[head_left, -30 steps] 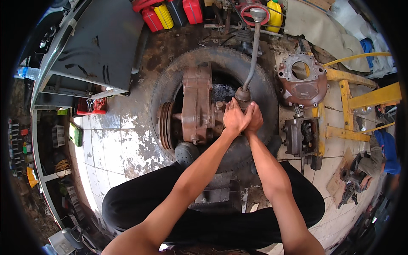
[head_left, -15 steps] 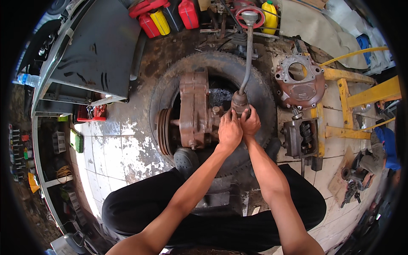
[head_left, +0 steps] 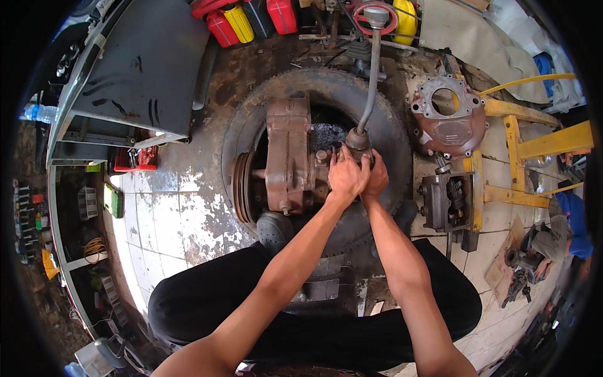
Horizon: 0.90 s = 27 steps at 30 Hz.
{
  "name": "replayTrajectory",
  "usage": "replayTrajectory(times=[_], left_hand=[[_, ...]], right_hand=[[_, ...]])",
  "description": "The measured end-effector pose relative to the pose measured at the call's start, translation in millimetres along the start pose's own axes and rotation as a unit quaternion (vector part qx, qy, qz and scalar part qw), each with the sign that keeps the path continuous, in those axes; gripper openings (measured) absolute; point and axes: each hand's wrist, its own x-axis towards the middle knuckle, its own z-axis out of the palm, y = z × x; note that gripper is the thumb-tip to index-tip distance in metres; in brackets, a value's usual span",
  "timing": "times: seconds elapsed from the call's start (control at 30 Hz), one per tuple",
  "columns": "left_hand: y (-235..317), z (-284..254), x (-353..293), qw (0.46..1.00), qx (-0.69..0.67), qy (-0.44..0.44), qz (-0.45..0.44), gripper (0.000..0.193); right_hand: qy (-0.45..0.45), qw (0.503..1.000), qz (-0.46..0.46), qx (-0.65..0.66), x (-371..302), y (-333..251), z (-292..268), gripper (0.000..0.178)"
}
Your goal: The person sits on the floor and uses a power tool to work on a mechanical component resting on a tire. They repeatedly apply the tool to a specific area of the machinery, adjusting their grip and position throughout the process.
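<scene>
Both my hands are pressed together at the gear lever housing (head_left: pixel 358 139), a rusty brown base below a boot-like collar. My left hand (head_left: pixel 347 176) lies over its near left side, fingers bent onto it. Against its near right side, my right hand (head_left: pixel 375 174) curls round, with part of its fingers hidden. From the collar a long grey gear lever (head_left: pixel 372 81) rises, bent, to a wide knob. To the left stands a rusty brown gearbox casing (head_left: pixel 287 157) with a grooved pulley-like drum (head_left: pixel 240 188) at its side. All this rests on a large tyre (head_left: pixel 251 113).
A bell housing (head_left: pixel 449 125) and an opened gearbox with gears (head_left: pixel 447 201) lie right of the tyre, by a yellow metal frame (head_left: pixel 527 147). At left stands a grey metal cabinet (head_left: pixel 144 69). Coloured jerrycans (head_left: pixel 281 17) stand behind. Another person crouches at far right.
My hands have shifted slightly right and away from me with the lever housing. The view has tilted a little, and both hands stay on the housing.
</scene>
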Motion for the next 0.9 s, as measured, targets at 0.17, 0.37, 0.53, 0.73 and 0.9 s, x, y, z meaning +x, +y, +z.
replayTrajectory(times=[0.17, 0.37, 0.53, 0.73, 0.9], left_hand=[[3, 4, -37, 0.996, 0.029, 0.002, 0.082, 0.076], [1, 3, -24, 0.998, -0.007, -0.035, 0.051, 0.076], [2, -2, -13, 0.999, -0.037, -0.038, 0.014, 0.083], [6, 1, -44, 0.999, -0.033, -0.003, 0.033, 0.071], [4, -2, -18, 0.999, -0.024, -0.039, 0.027, 0.074]], right_hand=[[0.035, 0.998, -0.014, -0.040, 9, 2, -2, 0.035], [0.035, 0.999, -0.023, 0.020, 4, -4, -1, 0.032], [0.042, 0.999, -0.024, 0.012, 3, -3, 2, 0.032], [0.063, 0.997, -0.043, -0.018, 3, 1, 1, 0.030], [0.037, 0.999, -0.035, -0.014, 3, -3, 2, 0.032]])
